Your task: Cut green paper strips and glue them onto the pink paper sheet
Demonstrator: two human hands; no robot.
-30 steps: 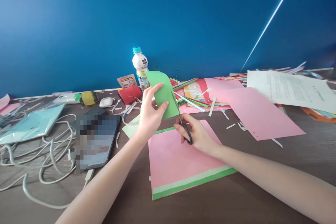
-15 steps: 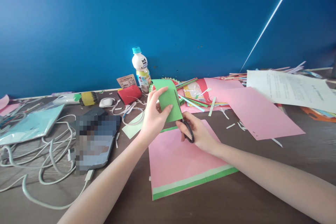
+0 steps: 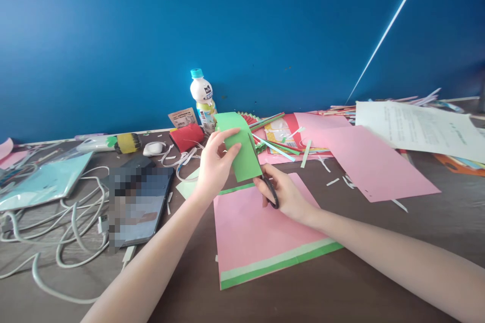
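Observation:
Between thumb and fingers, my left hand (image 3: 217,164) grips a piece of green paper (image 3: 245,157) held up above the table, its top curving away. My right hand (image 3: 286,192) has its fingers in the black handle of a pair of scissors (image 3: 273,196). The blades lie along the right edge of the green paper and are mostly hidden behind it. Below both hands lies a stack of pink paper (image 3: 261,237) with pale and darker green sheets showing along its near edge.
A white bottle (image 3: 202,92) with a blue cap stands by the blue wall. Left are a phone (image 3: 151,212), tangled white cables (image 3: 76,232) and a red roll (image 3: 187,137). Loose pink paper (image 3: 379,161), a printed sheet (image 3: 413,128) and paper scraps lie right.
My left hand has shifted slightly left, and the green paper's lower edge has dropped a little. My right hand with the scissors stays in almost the same place.

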